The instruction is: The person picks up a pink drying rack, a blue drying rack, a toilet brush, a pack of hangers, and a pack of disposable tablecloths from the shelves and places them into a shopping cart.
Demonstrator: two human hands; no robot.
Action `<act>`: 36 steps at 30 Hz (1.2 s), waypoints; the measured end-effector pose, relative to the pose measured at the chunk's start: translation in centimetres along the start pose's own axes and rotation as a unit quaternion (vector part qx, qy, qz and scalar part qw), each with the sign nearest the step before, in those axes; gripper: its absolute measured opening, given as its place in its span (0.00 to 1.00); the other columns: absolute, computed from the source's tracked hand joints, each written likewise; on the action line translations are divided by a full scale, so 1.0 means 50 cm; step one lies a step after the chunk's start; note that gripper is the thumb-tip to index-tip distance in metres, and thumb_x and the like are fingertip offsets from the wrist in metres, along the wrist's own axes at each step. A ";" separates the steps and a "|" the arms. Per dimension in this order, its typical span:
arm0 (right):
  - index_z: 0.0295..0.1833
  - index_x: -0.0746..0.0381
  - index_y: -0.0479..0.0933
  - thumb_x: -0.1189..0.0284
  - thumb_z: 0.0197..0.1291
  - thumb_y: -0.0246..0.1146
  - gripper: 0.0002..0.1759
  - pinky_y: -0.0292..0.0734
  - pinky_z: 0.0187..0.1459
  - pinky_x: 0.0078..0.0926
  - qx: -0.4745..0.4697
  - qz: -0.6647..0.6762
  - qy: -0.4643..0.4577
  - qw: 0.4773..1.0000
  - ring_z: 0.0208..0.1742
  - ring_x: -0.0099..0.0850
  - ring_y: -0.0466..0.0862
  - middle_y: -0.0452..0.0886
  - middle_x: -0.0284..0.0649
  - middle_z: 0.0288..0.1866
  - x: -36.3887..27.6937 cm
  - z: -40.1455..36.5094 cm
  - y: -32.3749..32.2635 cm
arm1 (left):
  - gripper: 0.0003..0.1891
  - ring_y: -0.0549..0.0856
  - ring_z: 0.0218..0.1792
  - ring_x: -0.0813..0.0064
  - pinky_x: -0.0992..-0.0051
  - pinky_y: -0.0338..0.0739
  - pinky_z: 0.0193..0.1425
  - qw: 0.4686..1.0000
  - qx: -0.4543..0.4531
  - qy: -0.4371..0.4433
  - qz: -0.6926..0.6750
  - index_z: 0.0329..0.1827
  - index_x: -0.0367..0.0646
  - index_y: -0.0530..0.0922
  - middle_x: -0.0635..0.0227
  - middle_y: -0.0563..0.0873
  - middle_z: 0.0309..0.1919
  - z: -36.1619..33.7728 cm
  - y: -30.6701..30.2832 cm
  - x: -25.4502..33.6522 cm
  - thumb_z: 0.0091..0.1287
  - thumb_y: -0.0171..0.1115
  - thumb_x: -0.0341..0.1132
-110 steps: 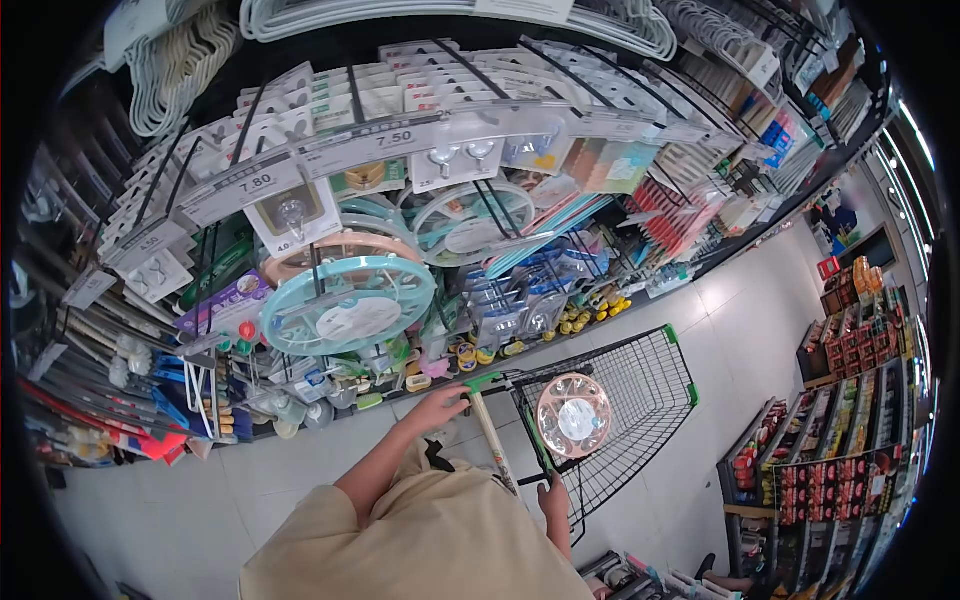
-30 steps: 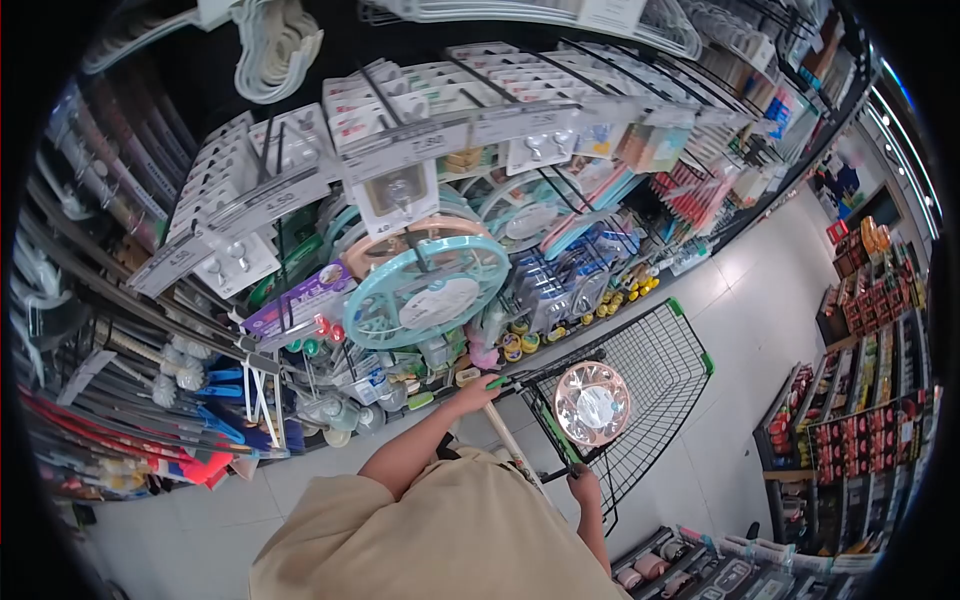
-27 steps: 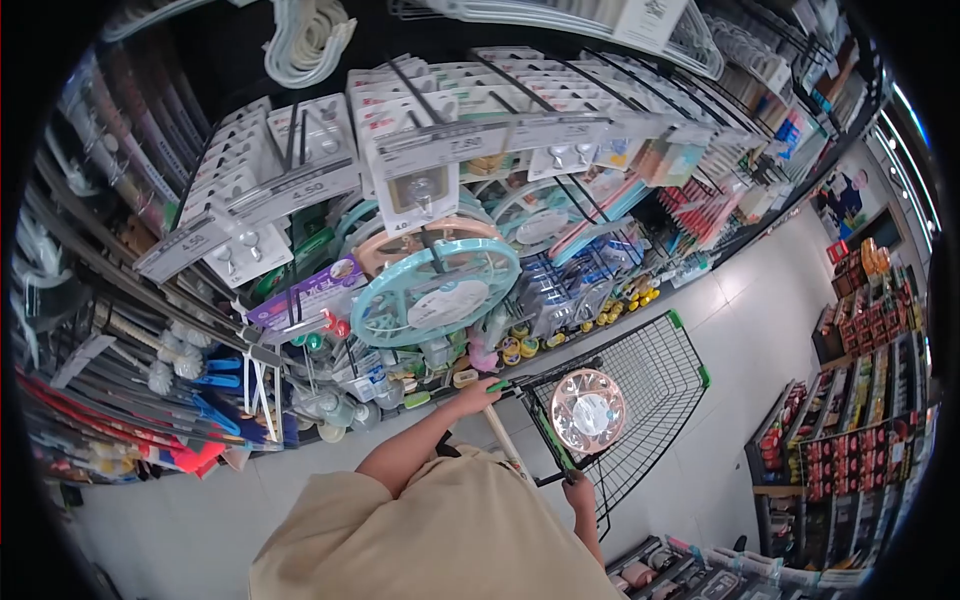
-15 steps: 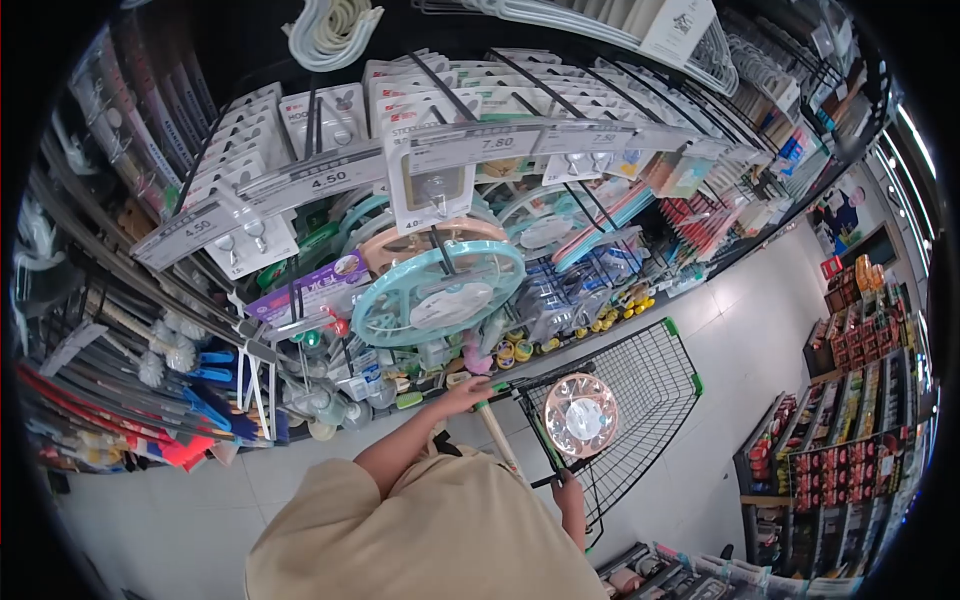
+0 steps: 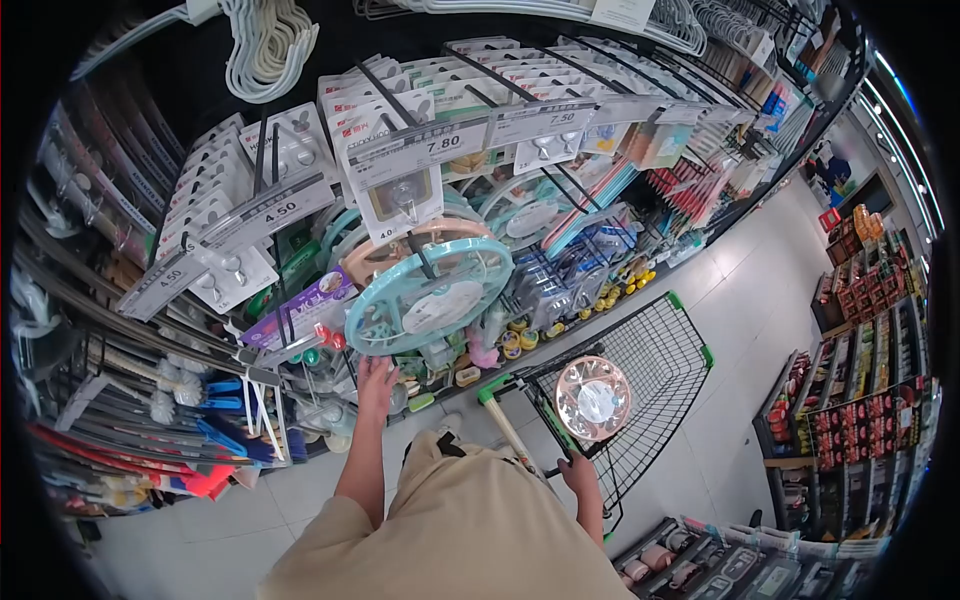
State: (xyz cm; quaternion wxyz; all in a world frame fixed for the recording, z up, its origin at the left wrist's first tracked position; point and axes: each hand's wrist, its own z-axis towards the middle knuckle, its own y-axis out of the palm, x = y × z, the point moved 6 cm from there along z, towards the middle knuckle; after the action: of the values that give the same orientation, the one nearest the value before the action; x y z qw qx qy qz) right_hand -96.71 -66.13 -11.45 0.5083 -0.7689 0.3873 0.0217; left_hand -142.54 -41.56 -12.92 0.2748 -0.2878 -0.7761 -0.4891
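My left hand (image 5: 375,379) is raised to the shelf display, fingers apart, just under a round teal clip hanger (image 5: 430,297) on a peg. A peach hanger of the same kind (image 5: 400,247) hangs behind it. My right hand (image 5: 577,470) grips the right end of the cart handle (image 5: 513,427), which has green end caps. The black wire shopping cart (image 5: 655,360) stands in front of me. A round pink clip hanger (image 5: 592,398) lies in its basket.
Pegs with carded hooks and price tags 4.50, 7.80 and 7.50 (image 5: 443,144) fill the rack. Brushes and mops (image 5: 190,400) hang at lower left. White hangers (image 5: 265,45) are overhead. The tiled aisle (image 5: 760,300) runs right, with snack shelves (image 5: 860,400) beyond.
My left hand has let go of the cart handle's left end and risen to the teal hanger on the rack. The right hand stays on the handle.
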 end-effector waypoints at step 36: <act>0.58 0.66 0.79 0.69 0.57 0.66 0.23 0.78 0.57 0.49 0.101 0.053 -0.030 0.993 0.53 0.56 0.83 0.84 0.58 0.52 -0.020 0.003 0.008 | 0.24 0.82 0.60 0.58 0.48 0.83 0.62 0.978 -0.166 -0.058 0.114 0.71 0.40 0.68 0.60 0.79 0.63 -0.092 0.069 0.097 0.73 0.62 0.26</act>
State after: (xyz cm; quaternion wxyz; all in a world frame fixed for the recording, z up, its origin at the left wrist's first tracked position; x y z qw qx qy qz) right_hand -97.59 -65.49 -11.39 0.5928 -0.6911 0.4122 0.0321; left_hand -142.72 -43.67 -5.72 0.2317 -0.4436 -0.6609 -0.5593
